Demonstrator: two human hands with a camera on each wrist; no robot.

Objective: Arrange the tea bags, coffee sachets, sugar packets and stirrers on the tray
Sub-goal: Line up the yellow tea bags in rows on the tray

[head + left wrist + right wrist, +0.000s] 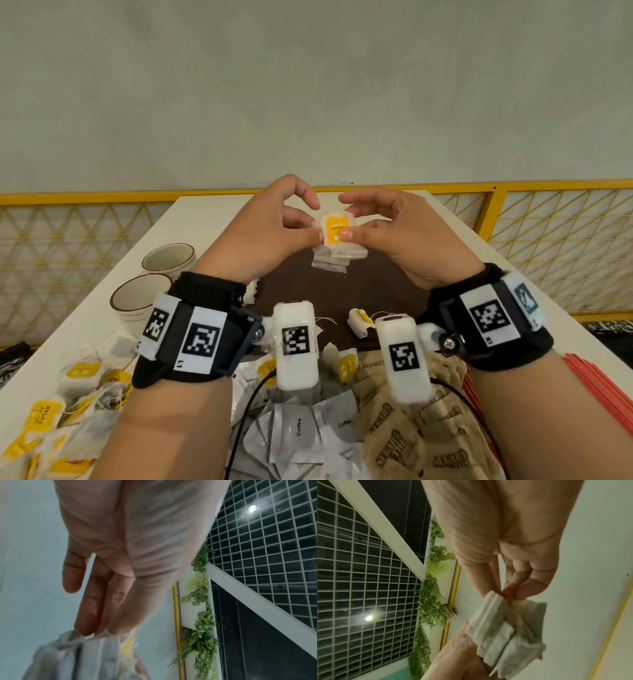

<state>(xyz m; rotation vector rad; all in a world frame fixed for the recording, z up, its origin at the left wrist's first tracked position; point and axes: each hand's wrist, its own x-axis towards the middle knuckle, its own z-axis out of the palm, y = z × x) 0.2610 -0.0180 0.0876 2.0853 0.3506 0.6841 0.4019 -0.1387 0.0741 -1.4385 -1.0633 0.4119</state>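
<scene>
A person's left hand (pixel 270 226) and right hand (pixel 387 233) pinch a small stack of white paper tea bags with a yellow tag (pixel 337 240) between thumbs and fingertips, held above the dark brown tray (pixel 376 291). The loose, fanned bags could slip from the stack if either pinch eases. The right wrist view shows the bags' splayed undersides (pixel 501 628), hidden from the head camera; only the head view shows the tray, seemingly bearing few items yet
</scene>
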